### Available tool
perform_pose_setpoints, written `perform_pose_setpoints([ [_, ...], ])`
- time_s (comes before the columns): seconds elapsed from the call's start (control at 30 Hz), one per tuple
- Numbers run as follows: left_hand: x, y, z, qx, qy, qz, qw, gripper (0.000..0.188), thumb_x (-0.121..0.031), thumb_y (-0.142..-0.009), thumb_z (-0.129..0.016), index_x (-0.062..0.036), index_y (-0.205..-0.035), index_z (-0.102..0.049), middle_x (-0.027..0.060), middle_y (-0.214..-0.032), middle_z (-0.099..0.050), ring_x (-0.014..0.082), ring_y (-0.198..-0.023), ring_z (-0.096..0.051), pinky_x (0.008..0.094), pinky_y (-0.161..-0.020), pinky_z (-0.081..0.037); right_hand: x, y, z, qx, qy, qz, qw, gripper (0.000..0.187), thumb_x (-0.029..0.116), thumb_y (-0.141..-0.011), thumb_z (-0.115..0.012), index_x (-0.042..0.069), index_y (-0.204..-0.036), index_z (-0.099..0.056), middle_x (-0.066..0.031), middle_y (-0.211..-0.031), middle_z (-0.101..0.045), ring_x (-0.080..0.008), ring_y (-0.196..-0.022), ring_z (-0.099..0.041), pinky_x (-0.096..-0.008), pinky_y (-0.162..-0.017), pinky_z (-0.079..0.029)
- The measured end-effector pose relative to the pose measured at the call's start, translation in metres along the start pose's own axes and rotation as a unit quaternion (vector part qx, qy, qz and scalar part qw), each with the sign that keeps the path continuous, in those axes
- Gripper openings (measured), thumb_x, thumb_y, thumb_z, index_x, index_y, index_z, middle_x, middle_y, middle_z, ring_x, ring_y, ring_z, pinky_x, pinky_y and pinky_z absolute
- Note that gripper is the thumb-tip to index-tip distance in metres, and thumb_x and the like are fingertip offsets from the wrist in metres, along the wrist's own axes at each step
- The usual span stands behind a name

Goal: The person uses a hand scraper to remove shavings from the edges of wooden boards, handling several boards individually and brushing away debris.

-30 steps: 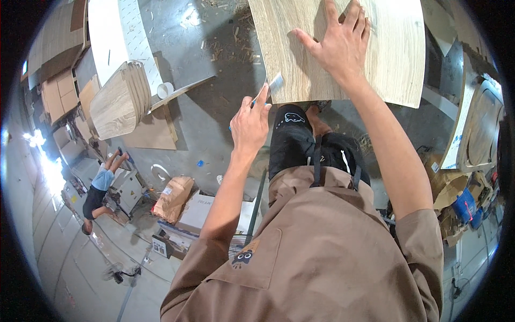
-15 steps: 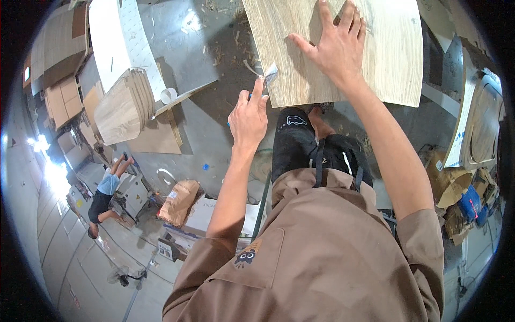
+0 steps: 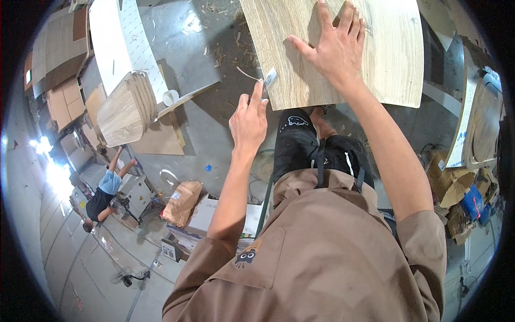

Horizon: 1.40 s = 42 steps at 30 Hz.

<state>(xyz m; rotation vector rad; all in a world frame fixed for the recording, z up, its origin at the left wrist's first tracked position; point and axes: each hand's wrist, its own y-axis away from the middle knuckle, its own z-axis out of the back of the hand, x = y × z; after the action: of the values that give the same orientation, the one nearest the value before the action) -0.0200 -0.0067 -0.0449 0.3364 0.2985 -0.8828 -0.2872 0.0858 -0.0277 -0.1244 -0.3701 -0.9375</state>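
Note:
A wide wood-grain panel (image 3: 394,59) lies in front of my legs, its near edge close to my knees. My right hand (image 3: 341,56) presses flat on its top, fingers spread. At the panel's left edge, my left hand (image 3: 249,121) is closed round a knife (image 3: 271,78), its forefinger stretched along it toward the panel. The knife's broad shiny blade meets the edge near the corner. Bits of blue handle show beside my fingers, while the rest is hidden in my grip. A thin pale strip (image 3: 246,73) sticks out leftward from the blade.
Left of the panel is a stack of rounded wood-grain boards (image 3: 124,112) beside white sheeting (image 3: 111,43). Shavings litter the grey floor. A brown package (image 3: 182,203) lies lower left, with another person (image 3: 104,193) beyond. Cardboard and a blue bag (image 3: 472,202) are piled at right.
The pale strip at the blade reaches farther out to the left. My left hand and the knife have shifted only slightly; my right hand stays on the panel. The distant person has changed posture.

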Motion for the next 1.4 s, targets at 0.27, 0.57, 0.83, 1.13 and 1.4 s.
perform_pose_setpoints([
  [0.27,-0.001,-0.002,0.003,0.01,-0.021,0.011,1.0,0.047,-0.038,-0.115,-0.055,-0.0248,-0.16,-0.057,0.0161,-0.099,-0.06,0.0403,-0.084,-0.07,0.0516,-0.071,-0.059,-0.004,0.001,-0.002,-0.009,0.009,0.01,1.0,0.108,0.066,-0.09,-0.078,0.003,-0.167,-0.036,-0.0468,-0.169,-0.021,-0.061,-0.161,-0.02,-0.0672,-0.133,-0.016],
  [0.57,0.001,-0.012,0.005,0.002,-0.027,0.007,1.0,0.047,-0.039,-0.116,-0.052,-0.0249,-0.161,-0.057,0.0152,-0.099,-0.061,0.0396,-0.087,-0.069,0.0509,-0.073,-0.058,-0.004,0.0,0.0,0.004,0.018,0.016,1.0,0.111,0.067,-0.089,-0.078,0.002,-0.168,-0.035,-0.0486,-0.169,-0.019,-0.0618,-0.161,-0.019,-0.0669,-0.134,-0.015],
  [0.83,-0.003,-0.03,0.009,0.01,-0.025,0.015,1.0,0.048,-0.042,-0.118,-0.049,-0.0245,-0.162,-0.056,0.0147,-0.1,-0.062,0.04,-0.089,-0.068,0.0518,-0.076,-0.057,-0.022,0.003,-0.034,-0.116,0.084,0.088,0.986,0.106,0.088,-0.09,-0.063,0.019,-0.169,-0.044,-0.0379,-0.163,-0.035,-0.0564,-0.154,-0.035,-0.07,-0.125,-0.03],
  [1.13,0.001,-0.083,0.012,-0.017,-0.031,0.017,0.999,0.05,-0.033,-0.112,-0.059,-0.0308,-0.162,-0.055,0.0162,-0.104,-0.064,0.0434,-0.091,-0.071,0.0544,-0.076,-0.058,-0.018,0.004,-0.033,-0.113,0.076,0.079,0.988,0.104,0.087,-0.09,-0.064,0.02,-0.167,-0.046,-0.0368,-0.164,-0.033,-0.0553,-0.156,-0.033,-0.0704,-0.124,-0.03],
  [1.4,0.007,-0.153,0.022,-0.037,-0.053,0.003,0.998,0.047,-0.041,-0.116,-0.053,-0.0294,-0.161,-0.056,0.0158,-0.107,-0.069,0.042,-0.095,-0.073,0.0533,-0.081,-0.06,-0.017,0.003,-0.025,-0.088,0.029,0.058,0.994,0.107,0.084,-0.089,-0.068,0.017,-0.169,-0.044,-0.0424,-0.17,-0.025,-0.0582,-0.161,-0.026,-0.0668,-0.131,-0.02],
])
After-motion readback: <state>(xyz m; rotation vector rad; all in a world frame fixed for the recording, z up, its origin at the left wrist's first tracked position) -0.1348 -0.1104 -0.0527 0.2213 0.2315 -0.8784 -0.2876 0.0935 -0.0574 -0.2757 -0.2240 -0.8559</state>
